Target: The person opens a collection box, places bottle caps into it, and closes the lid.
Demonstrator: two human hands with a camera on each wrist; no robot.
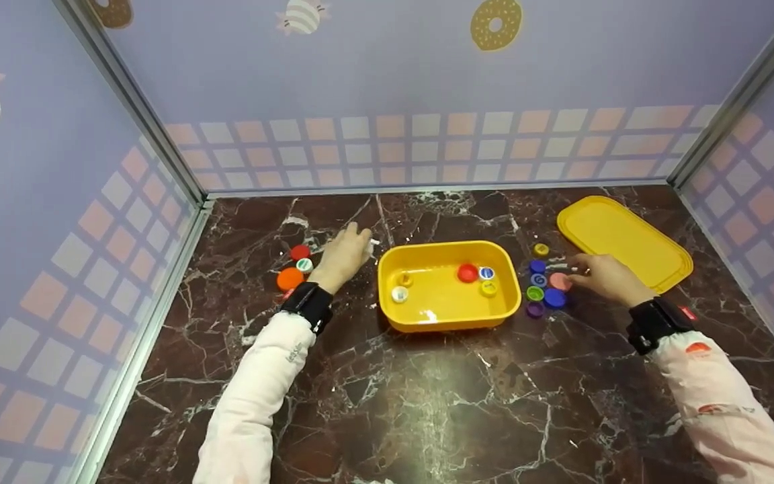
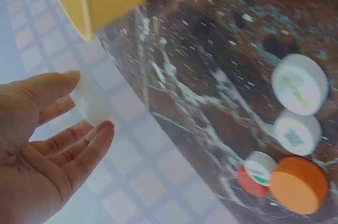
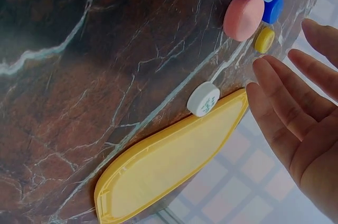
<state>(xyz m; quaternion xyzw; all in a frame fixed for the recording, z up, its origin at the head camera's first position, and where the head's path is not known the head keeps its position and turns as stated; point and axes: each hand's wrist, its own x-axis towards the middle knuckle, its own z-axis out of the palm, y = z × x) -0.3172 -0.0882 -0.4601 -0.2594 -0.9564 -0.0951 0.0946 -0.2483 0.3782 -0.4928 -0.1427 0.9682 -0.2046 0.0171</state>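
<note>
My left hand [image 1: 345,254] is just left of the yellow box [image 1: 437,302], pinching a white bottle cap [image 2: 90,100] between thumb and fingertips. Over on the right, my right hand [image 1: 605,277] hovers with loosely bent fingers, holding nothing. Near its fingertips lie a pink cap [image 1: 560,281], a blue cap [image 1: 555,298] and a yellow cap [image 1: 541,250]. In the right wrist view, a white cap [image 3: 204,99] with green print rests against the yellow lid's edge. Inside the box are several caps, among them a red cap [image 1: 467,272] and a white cap [image 1: 399,294].
Beside my left wrist sit an orange cap [image 1: 289,278], a red cap [image 1: 300,253] and white caps [image 2: 299,84]. A flat yellow lid [image 1: 629,242] lies at the back right. Patterned panels [image 1: 427,81] close off the dark marbled tabletop [image 1: 427,403] at the back and sides.
</note>
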